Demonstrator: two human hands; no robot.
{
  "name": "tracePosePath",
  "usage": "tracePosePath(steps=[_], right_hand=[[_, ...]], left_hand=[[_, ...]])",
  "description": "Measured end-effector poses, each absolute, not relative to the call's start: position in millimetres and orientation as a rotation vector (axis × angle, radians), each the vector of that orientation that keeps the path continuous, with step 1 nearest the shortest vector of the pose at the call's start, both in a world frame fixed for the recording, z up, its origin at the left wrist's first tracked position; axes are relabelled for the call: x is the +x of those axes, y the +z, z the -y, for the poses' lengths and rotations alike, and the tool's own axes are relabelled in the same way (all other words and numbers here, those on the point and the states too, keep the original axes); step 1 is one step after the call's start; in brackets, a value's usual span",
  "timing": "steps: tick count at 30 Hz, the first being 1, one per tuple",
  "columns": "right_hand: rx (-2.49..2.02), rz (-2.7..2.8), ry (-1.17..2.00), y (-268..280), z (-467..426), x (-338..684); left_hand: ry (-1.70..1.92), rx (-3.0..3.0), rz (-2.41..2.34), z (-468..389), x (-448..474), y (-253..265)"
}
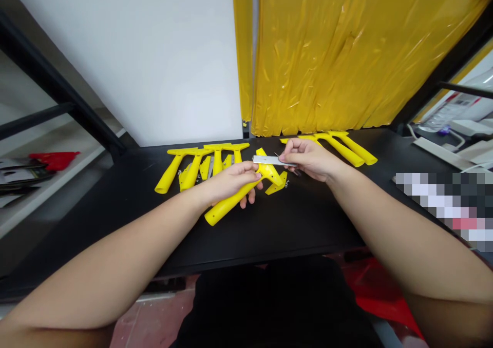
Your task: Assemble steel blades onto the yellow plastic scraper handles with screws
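My left hand [234, 179] is closed round a yellow scraper handle [231, 201], a T-shaped plastic piece tilted with its wide head up and to the right. My right hand [306, 158] pinches a flat silver metal strip, like a blade [267, 160], at its right end. The strip's left end lies across the handle's head, close to my left thumb; I cannot tell whether it touches. On the table under the head is a flat yellow plate [276, 184] with small metal bits, perhaps screws, beside it. Something thin and dark shows beneath my right fingers.
Several yellow scraper handles [169, 174] lie at the back left of the black table [308, 219], with yellow plates and blades among them. More handles [346, 150] lie at the back right. Behind stand a white panel [154, 55] and yellow plastic sheeting [327, 55]. Black frame posts flank the table.
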State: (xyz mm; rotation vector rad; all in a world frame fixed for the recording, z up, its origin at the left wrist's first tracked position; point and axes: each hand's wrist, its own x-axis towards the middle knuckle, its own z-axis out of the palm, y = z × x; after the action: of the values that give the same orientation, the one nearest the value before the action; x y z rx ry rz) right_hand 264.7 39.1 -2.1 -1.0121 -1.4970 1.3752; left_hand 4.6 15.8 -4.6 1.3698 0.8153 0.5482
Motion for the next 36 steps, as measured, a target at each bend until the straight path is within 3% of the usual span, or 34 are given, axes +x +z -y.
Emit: tracePosePath(steps=[11, 36], right_hand=[[-1.059, 1.827, 1.390, 0, -29, 255], [-1.091, 1.733, 1.435, -5, -29, 251]], left_hand=[[0.564, 1.407, -0.796, -18, 3, -9], [0.494, 1.511, -0.722, -20, 2, -8]])
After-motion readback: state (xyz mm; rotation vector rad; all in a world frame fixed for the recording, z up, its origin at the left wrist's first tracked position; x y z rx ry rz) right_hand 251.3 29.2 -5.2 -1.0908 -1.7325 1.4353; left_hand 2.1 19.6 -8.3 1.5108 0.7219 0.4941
